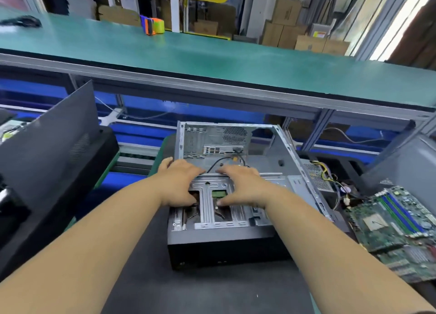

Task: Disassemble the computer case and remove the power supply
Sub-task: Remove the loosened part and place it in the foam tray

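Both hands, left hand [178, 184] and right hand [243, 186], grip the drive cage [207, 195] inside the computer case [278, 148]; lifting it out seems next

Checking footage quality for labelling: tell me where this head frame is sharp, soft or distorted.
Head view: the computer case and both hands, left hand and right hand, are fairly sharp; the tape dispenser behind is soft; the green bench edge bows from wide-angle distortion.

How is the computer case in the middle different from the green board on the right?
The case is a grey metal box, open on top; the board is flat and green. Both hands, left and right, are on the case; nothing touches the board. Both sit on the dark mat.
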{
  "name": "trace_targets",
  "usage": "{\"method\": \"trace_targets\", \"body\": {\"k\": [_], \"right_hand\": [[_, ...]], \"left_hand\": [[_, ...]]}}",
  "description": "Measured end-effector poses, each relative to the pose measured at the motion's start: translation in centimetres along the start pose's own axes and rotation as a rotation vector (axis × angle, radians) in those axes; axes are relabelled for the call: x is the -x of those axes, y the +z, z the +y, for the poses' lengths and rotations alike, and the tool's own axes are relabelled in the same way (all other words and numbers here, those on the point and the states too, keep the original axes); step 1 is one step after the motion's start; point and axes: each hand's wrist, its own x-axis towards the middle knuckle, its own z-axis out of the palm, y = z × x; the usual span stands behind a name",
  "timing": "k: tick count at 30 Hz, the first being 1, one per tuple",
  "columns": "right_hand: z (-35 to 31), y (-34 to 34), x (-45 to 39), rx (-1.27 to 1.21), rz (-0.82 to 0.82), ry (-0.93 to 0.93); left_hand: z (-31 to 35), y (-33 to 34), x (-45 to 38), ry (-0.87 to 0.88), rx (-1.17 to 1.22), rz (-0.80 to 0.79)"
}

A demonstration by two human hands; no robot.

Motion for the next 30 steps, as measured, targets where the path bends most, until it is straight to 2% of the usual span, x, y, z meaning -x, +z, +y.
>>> {"method": "trace_targets", "body": {"k": [9,16,19,21,24,27,30], "right_hand": [[0.6,-0.5,-2.9,-0.043,-0.192,-0.042],[1.1,-0.8,-4.2,-0.113,-0.225,-0.088],[1.6,-1.0,-4.7,-0.106,-0.303,-0.108],[1.9,-1.7,-5.2,-0.207,-0.386,-0.080],[1.9,-2.6,-6.3,-0.424,-0.335,0.022],[2.1,-2.6,-7.6,-0.351,-0.266,0.058],[2.3,-2.3,-8.7,-0.286,-0.351,0.058]], "left_hand": [[0.7,-0.4,-0.3,-0.059,0.027,0.083],[0.5,-0.7,-0.7,-0.066,0.039,0.071],[0.4,-1.1,-0.9,-0.022,0.129,0.002],[0.0,-1.6,-1.1,-0.009,0.259,-0.016],[-0.5,-2.0,-1.8,-0.060,0.373,0.071],[-0.7,-2.0,-2.6,-0.102,0.309,0.183],[-0.8,-1.9,-3.6,-0.086,0.204,0.185]]}}
